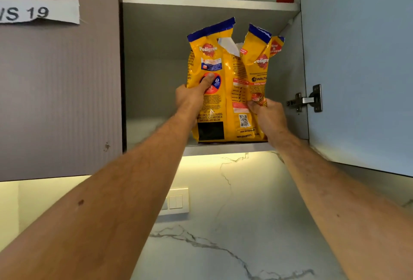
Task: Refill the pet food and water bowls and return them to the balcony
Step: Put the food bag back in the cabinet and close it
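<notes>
Torn-open yellow plastic dog-food bag (225, 92) stands upright on cupboard shelf (223, 149), gripped at its sides by left hand (190, 96) and right hand (268, 114).

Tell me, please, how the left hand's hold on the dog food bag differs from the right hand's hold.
The left hand grips the dog food bag at its left edge, thumb pressed flat on the front; the right hand pinches a fold at the right edge. The left hand sits slightly higher than the right hand. Both hold the torn-open bag upright on the cabinet's lower shelf.
</notes>
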